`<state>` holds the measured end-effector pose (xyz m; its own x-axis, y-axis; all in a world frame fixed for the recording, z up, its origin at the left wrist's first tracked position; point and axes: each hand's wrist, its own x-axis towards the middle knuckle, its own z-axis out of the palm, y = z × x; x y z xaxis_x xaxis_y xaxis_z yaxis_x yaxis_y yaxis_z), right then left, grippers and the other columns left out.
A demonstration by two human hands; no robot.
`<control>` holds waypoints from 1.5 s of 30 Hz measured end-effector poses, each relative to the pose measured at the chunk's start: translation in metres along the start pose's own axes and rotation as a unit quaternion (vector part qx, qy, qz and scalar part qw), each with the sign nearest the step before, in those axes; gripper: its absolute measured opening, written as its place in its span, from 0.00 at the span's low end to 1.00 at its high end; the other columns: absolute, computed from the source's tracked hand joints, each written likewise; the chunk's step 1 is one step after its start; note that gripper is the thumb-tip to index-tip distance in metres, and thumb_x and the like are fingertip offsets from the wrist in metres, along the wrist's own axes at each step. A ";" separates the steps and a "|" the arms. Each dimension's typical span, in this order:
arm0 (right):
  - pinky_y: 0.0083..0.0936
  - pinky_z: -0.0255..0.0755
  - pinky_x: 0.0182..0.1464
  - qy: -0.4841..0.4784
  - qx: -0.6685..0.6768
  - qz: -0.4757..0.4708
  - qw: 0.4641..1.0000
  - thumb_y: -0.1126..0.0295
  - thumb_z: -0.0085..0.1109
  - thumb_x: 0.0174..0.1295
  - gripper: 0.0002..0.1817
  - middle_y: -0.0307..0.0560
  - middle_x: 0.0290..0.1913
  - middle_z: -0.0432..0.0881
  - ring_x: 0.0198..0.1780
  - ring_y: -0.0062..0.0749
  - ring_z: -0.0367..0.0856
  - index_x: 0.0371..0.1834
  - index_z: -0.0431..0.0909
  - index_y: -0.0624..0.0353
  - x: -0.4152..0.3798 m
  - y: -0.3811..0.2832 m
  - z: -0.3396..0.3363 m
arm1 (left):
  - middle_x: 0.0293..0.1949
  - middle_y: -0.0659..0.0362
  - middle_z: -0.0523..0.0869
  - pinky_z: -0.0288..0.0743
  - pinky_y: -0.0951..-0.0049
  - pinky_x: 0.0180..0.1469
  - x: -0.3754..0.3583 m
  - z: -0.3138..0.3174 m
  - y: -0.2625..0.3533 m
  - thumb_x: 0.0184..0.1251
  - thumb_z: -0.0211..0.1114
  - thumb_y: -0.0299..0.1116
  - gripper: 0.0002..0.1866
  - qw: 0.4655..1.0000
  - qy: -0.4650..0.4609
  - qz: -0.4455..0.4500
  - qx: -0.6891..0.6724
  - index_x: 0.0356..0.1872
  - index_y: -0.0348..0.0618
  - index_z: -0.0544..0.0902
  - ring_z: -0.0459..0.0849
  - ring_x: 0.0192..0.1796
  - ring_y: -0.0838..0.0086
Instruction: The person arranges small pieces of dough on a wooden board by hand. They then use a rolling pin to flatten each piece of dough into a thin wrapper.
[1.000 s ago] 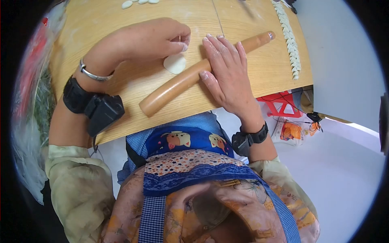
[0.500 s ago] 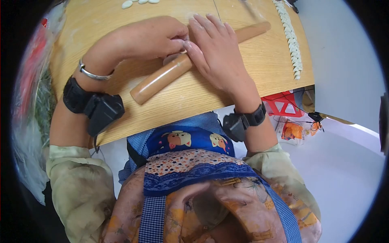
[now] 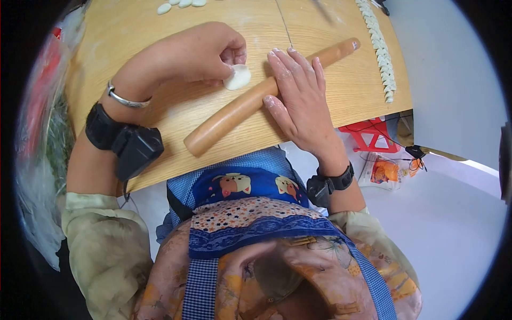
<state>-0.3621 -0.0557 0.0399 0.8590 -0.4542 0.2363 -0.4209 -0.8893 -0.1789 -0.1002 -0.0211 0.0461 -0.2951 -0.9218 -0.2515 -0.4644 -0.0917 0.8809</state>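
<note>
A small round white dough disc (image 3: 238,78) is pinched at its left edge between the thumb and fingers of my left hand (image 3: 213,53), just above the table. A wooden rolling pin (image 3: 229,118) lies diagonally across the table, its near end at lower left. My right hand (image 3: 300,93) rests palm down on the pin with its fingers stretched out over it and the thumb on its near side. Flour dusts the fingertips of both hands.
Several flat dough discs (image 3: 184,2) lie at the table's far left edge. A long row of shaped dough pieces (image 3: 380,50) runs along the right side of the wooden table (image 3: 160,154). Plastic bags (image 3: 45,106) are at the left. A red stool (image 3: 369,136) stands below the right edge.
My right hand and the rolling pin have moved toward the right and nearer to me, away from my left hand. The dough disc, mostly hidden before, now shows in my left fingers.
</note>
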 end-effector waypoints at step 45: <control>0.57 0.52 0.79 0.067 -0.025 -0.014 0.997 0.53 0.50 0.76 0.30 0.61 0.71 0.75 0.77 0.57 0.65 0.70 0.74 0.67 0.067 0.004 0.029 | 0.25 0.61 0.81 0.75 0.76 0.32 0.002 -0.003 -0.003 0.81 0.58 0.40 0.17 0.995 0.099 0.015 -0.013 0.38 0.34 0.82 0.79 0.26 0.79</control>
<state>-0.2980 -0.0877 0.0277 0.8253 -0.4297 0.3664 -0.4145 -0.9016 -0.1235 -0.0972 -0.0240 0.0445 -0.1371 -0.9800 -0.1445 -0.4350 -0.0715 0.8976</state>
